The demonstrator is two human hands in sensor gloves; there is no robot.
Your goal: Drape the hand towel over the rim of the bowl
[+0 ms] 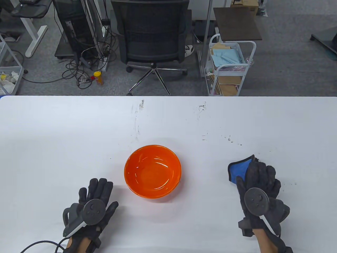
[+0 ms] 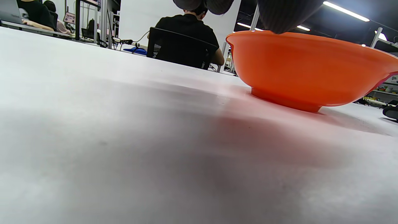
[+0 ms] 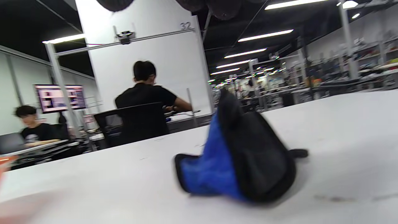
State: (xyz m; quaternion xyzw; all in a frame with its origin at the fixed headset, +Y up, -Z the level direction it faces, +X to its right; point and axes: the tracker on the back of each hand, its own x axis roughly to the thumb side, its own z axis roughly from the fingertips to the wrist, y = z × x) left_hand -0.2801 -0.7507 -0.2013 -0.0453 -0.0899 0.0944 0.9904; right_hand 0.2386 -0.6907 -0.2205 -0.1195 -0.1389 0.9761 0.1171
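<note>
An orange bowl point(image 1: 152, 172) stands upright and empty mid-table; its outer wall fills the upper right of the left wrist view point(image 2: 304, 71). A blue hand towel with a black edge point(image 1: 238, 168) lies bunched on the table to the bowl's right, and in the right wrist view point(image 3: 217, 168) it rises in a peak. My right hand point(image 1: 248, 171) is over the towel with fingers extended and covers most of it; its fingertips point(image 3: 224, 7) show above the towel, apart from it. My left hand point(image 1: 105, 189) rests flat and empty beside the bowl's left side.
The white table point(image 1: 65, 145) has scuff marks toward its far edge. Beyond that edge stand an office chair point(image 1: 152, 39) and a white cart point(image 1: 229, 66).
</note>
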